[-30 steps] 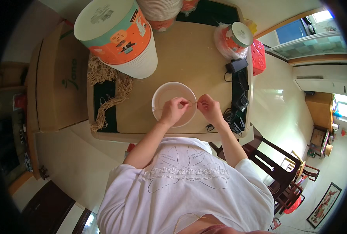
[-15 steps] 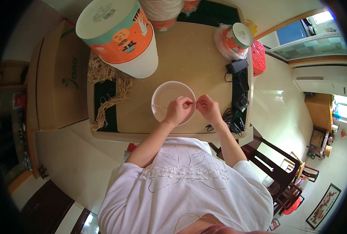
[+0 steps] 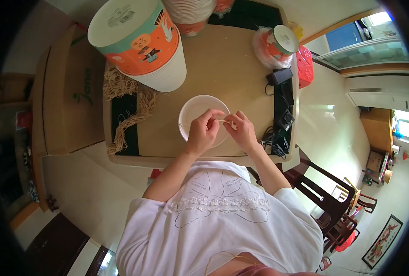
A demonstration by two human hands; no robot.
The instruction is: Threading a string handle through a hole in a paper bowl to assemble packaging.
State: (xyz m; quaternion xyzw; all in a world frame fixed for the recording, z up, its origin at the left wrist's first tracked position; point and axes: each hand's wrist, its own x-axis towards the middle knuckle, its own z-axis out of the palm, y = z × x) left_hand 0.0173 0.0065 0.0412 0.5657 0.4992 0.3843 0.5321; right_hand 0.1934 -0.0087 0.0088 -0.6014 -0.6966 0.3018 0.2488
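A white paper bucket (image 3: 196, 106) stands on the table in front of me, its round mouth facing up. A thin beige string (image 3: 221, 120) runs from the bucket's left rim to my hands. My left hand (image 3: 201, 133), over the bucket's near part, pinches the string between thumb and fingers. Close beside it, at the bucket's right rim, my right hand (image 3: 242, 132) is closed on the string too, and a short stretch shows between the fingertips. Parts of the bucket's near wall are hidden behind both hands.
Stacked printed paper buckets (image 3: 156, 48) tower at the far left, beside a loose bundle of beige strings (image 3: 144, 106). More wrapped stacked buckets (image 3: 190, 11) stand behind. A small bagged stack (image 3: 278, 46), a black adapter (image 3: 279, 76) and cables (image 3: 274, 141) line the right side.
My right hand has shifted slightly left, and my left hand has turned with its fingers raised. The string now shows between the fingertips. The bucket has stayed in place.
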